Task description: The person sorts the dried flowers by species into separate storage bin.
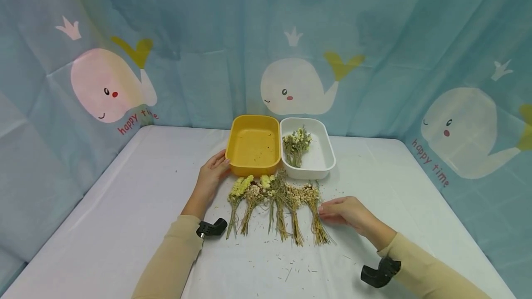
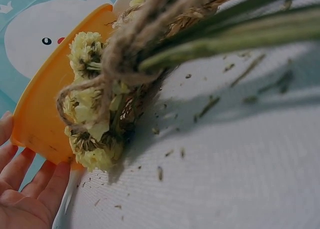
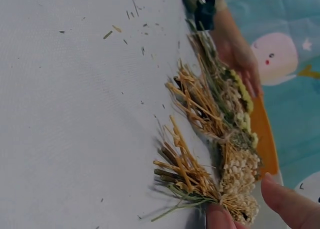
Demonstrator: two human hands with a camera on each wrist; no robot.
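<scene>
My left hand (image 1: pixel 210 176) rests its fingers against the near left corner of a yellow tub (image 1: pixel 253 144); in the left wrist view the fingers look extended along the wall. My right hand (image 1: pixel 344 211) is beside the rightmost dried flower bundle (image 1: pixel 318 225), with thumb and fingers apart around its tied part in the right wrist view. One fingertip (image 3: pixel 219 216) seems to touch the bundle; a firm hold does not show. Several more bundles lie in a row, including a yellow-flowered bundle (image 1: pixel 238 193) tied with twine at the left end.
A white tub (image 1: pixel 322 151) stands against the yellow one, holding a greenish-yellow bundle (image 1: pixel 297 144) on its left side. Bits of stem (image 1: pixel 289 271) are scattered over the white tabletop (image 1: pixel 124 225). A whale-print curtain (image 1: pixel 208 73) hangs behind and at both sides.
</scene>
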